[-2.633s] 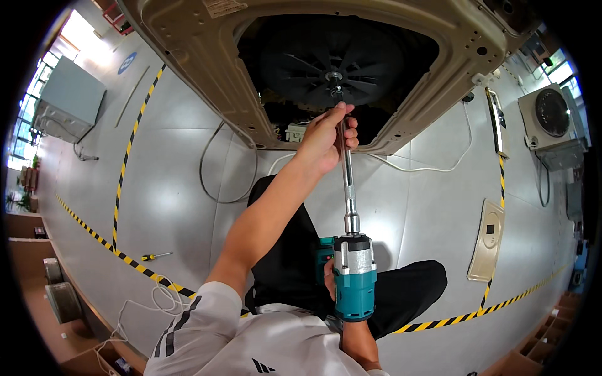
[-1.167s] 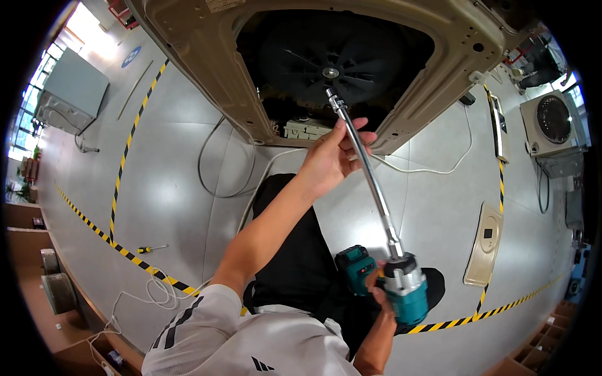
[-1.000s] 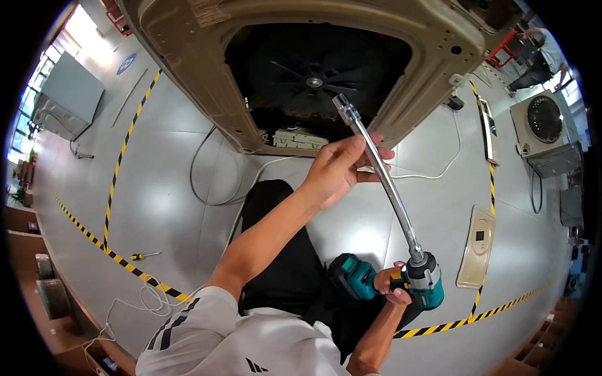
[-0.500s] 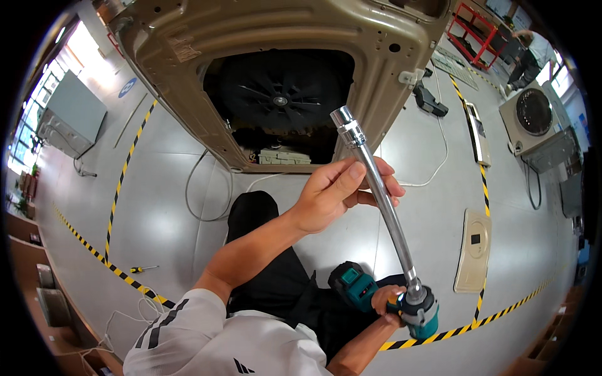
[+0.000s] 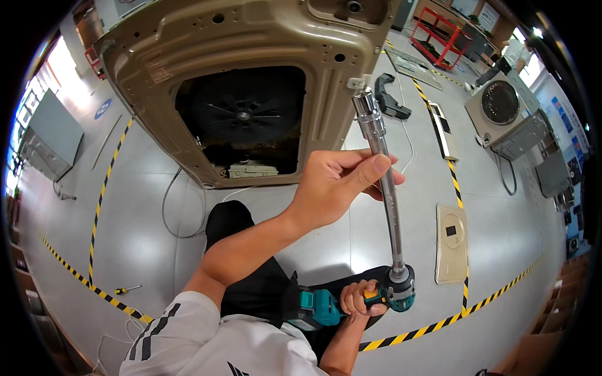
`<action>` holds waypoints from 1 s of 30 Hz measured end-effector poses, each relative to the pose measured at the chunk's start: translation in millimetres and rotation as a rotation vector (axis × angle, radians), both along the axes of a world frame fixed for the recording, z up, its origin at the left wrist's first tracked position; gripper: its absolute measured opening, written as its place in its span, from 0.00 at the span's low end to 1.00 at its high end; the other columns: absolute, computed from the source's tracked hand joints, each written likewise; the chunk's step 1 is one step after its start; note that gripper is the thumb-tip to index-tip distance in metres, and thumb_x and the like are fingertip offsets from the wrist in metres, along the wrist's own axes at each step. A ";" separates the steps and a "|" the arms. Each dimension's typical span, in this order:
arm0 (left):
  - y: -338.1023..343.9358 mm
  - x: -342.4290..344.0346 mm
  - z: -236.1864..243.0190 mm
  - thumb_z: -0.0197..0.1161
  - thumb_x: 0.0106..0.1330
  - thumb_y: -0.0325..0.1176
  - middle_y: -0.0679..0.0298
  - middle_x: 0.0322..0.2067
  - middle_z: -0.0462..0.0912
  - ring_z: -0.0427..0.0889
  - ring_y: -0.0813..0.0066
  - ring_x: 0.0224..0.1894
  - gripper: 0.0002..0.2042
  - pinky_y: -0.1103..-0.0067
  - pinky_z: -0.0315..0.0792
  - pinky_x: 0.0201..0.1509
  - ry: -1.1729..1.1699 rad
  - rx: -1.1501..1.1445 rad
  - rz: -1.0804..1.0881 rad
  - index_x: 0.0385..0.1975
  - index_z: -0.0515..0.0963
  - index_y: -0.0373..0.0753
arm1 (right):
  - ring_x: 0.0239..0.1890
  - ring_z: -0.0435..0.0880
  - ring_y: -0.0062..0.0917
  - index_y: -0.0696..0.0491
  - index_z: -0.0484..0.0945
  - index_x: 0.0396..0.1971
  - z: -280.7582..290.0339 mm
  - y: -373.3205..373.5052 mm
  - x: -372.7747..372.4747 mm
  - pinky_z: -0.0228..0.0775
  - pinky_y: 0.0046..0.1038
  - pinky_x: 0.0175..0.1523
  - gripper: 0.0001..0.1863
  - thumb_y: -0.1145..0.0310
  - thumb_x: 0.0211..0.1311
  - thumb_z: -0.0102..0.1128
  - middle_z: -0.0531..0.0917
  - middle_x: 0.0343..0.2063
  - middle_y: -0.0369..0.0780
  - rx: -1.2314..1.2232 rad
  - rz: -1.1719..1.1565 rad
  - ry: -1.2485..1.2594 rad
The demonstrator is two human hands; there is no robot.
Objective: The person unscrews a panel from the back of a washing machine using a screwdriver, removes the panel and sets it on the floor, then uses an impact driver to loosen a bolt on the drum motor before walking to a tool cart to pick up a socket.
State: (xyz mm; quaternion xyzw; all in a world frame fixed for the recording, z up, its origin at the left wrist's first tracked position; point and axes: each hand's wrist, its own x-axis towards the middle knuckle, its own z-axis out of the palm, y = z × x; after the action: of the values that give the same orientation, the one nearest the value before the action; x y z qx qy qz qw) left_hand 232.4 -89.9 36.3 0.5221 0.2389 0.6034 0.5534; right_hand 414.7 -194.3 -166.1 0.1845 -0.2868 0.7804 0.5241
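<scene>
My right hand [image 5: 364,297] is wrapped round the handle of a teal and black cordless impact wrench [image 5: 326,307], low in front of my lap. From its head rises a long chrome extension bar [image 5: 391,219], tipped with a silver socket [image 5: 369,116]. My left hand [image 5: 338,185] pinches the bar below the socket, thumb on the near side; some fingertips are hidden behind it. Beyond my hands stands a gold-brown washing machine cabinet [image 5: 329,119]. Through its large opening show a dark spoked pulley [image 5: 243,116] and a pale part at the bottom.
A beige panel [image 5: 451,269] lies on the floor at right, beside yellow-black tape. A black plastic part [image 5: 390,100] lies beyond the cabinet's right side. A screwdriver [image 5: 128,289] is at far left. Another washing machine [image 5: 486,119], a red cart [image 5: 439,41] and a person [image 5: 511,59] are back right.
The view has turned rightward, so the cabinet sits further left. The wrench has swung round, its battery end nearer my body, and the bar stands more upright. Both hands keep their hold.
</scene>
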 end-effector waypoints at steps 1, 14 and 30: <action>1.6 4.7 0.7 0.53 0.67 0.39 0.49 0.33 0.81 0.83 0.68 0.34 0.19 0.76 0.79 0.36 0.008 0.006 -0.016 0.42 0.74 0.25 | 0.08 0.66 0.17 0.55 0.68 0.52 -1.9 -2.9 1.0 0.61 0.19 0.14 0.31 0.70 0.40 0.52 0.70 0.09 0.33 -0.022 0.004 0.030; 2.3 -130.6 -85.1 0.54 0.66 0.34 0.56 0.38 0.81 0.80 0.75 0.38 0.15 0.82 0.72 0.45 0.425 -0.052 0.315 0.45 0.74 0.28 | 0.09 0.67 0.16 0.55 0.66 0.52 -2.2 -13.8 10.8 0.62 0.17 0.15 0.29 0.72 0.43 0.53 0.71 0.09 0.33 -0.097 0.028 0.012; -283.6 -200.7 -471.5 0.67 0.50 0.43 0.43 0.45 0.72 0.72 0.48 0.49 0.29 0.64 0.69 0.50 1.215 -1.247 0.567 0.48 0.66 0.32 | 0.16 0.66 0.16 0.54 0.55 0.56 40.8 -66.6 69.4 0.63 0.19 0.25 0.30 0.71 0.51 0.52 0.67 0.16 0.33 -0.645 -0.213 -0.420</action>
State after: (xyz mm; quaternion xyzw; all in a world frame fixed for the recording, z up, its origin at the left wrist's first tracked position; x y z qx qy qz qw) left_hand 31.7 -373.5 -435.2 0.2781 0.8908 0.0998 0.3452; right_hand 484.1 -261.0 -125.2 -0.1839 -0.1457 0.7923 0.5632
